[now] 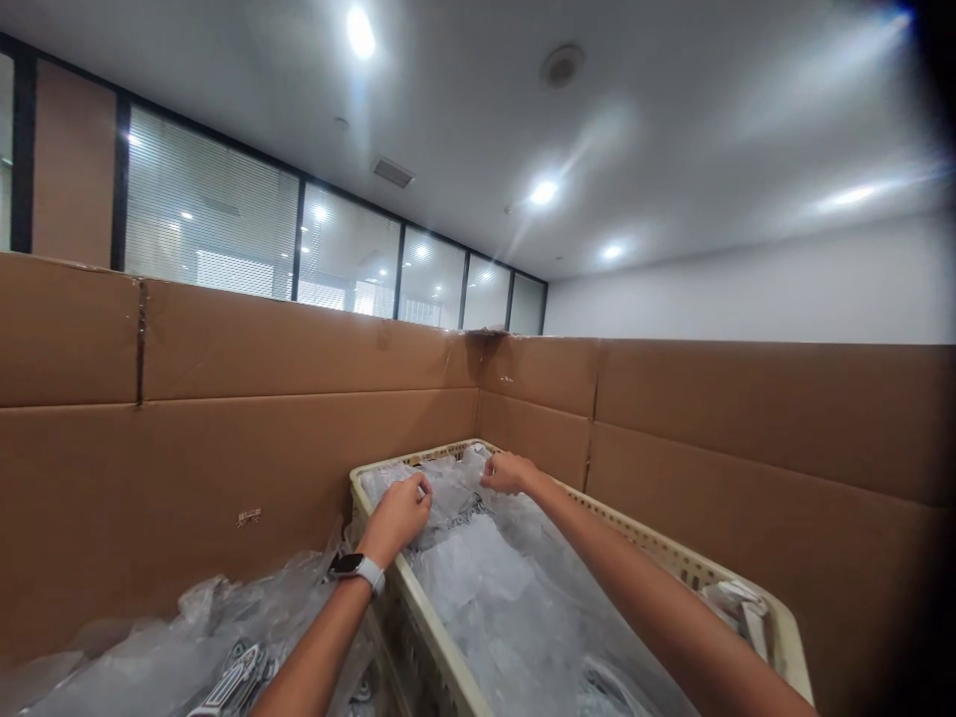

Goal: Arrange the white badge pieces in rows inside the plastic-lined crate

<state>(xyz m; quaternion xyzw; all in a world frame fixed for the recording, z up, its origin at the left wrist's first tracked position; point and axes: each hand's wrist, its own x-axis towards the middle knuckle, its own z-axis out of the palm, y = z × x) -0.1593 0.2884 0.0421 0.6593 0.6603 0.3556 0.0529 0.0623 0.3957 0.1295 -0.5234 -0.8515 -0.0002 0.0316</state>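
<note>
A cream plastic crate (pixel 433 607) with slotted walls is filled with clear plastic bags (pixel 478 568). My right hand (pixel 509 473) is over its far end, fingers pinched on the edge of a clear plastic bag (pixel 452 481). My left hand (pixel 399 513), with a watch (pixel 350 566) on the wrist, is above the crate's left rim, its fingers curled closed beside the same bag. What is between the left fingertips is hidden. Small grey and white parts (pixel 469 511) show among the bags between the hands.
Tall cardboard walls (pixel 246 448) enclose the crate at the left, back and right. More clear bags (pixel 149 657) lie in a heap at the lower left, with grey and white parts (pixel 235 679) among them. A folded white piece (pixel 739 607) is at the crate's near right corner.
</note>
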